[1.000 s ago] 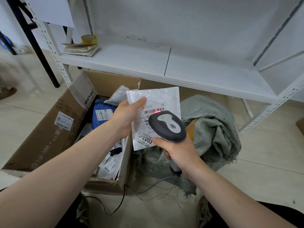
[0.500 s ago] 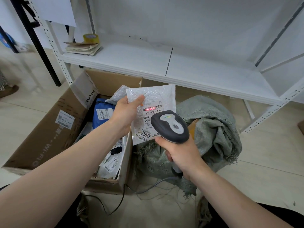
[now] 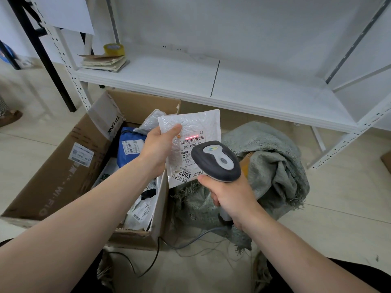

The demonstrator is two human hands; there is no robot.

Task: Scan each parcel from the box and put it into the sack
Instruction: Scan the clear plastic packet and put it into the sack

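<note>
Now the left hand point(image 3: 157, 151) pinches a white bubble-mailer parcel point(image 3: 196, 123) between the parcel-filled brown cardboard box point(image 3: 53, 166) and grey-green woven sack point(image 3: 275, 161); the right hand point(image 3: 230, 197) grips a grey scanner point(image 3: 215, 163), hiding part of the label point(image 3: 190, 145).

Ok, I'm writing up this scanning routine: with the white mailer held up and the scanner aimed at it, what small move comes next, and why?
Probably tip the scanner in the right hand slightly down. Its red line seems to lie along the top edge of the barcode on the white mailer that the left hand holds, so it may not cross the bars.
</note>
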